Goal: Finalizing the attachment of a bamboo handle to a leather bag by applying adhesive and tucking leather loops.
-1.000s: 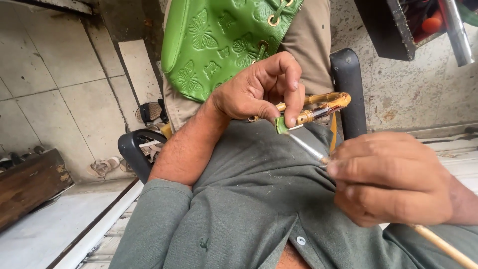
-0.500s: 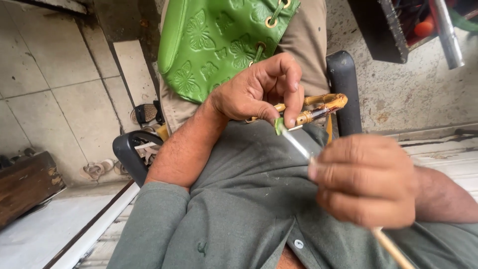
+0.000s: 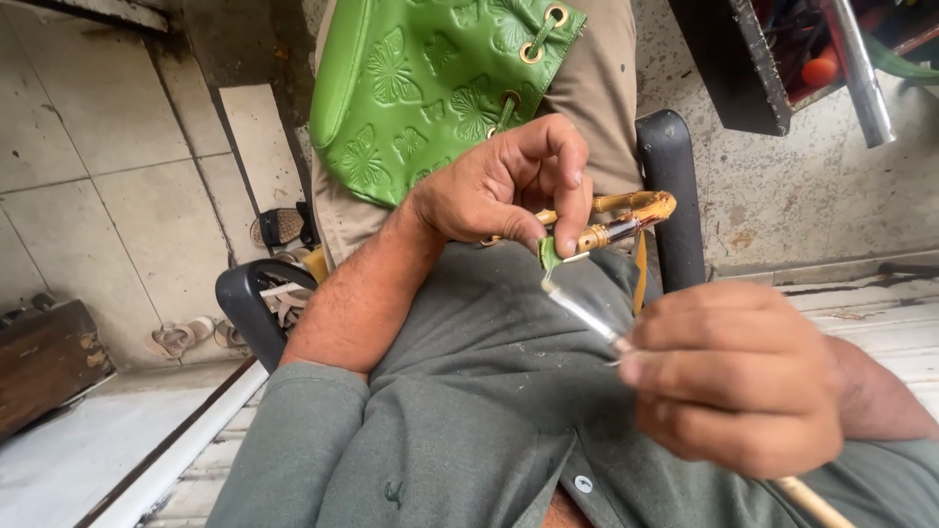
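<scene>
A green embossed leather bag (image 3: 421, 88) with brass eyelets lies on my khaki lap. My left hand (image 3: 499, 186) pinches a small green strap end (image 3: 550, 254) against the bag's bamboo handle (image 3: 636, 207) between thumb and forefinger. My right hand (image 3: 734, 381) is closed around a thin tool. Its metal shaft (image 3: 585, 313) points up-left with the tip touching the green strap end, and its pale wooden handle (image 3: 812, 501) sticks out below my fist. The hands are about a shaft's length apart, over my grey-green shirt.
Black chair armrests stand at my right (image 3: 670, 176) and left (image 3: 249, 303). Sandals (image 3: 279, 227) lie on the tiled floor beyond. A dark box (image 3: 743, 68) and a metal tube (image 3: 866, 68) are at top right, and a wooden board (image 3: 44, 362) at far left.
My right hand has slid a little left, closer along the tool towards the strap. My left hand keeps its pinch at the bamboo handle.
</scene>
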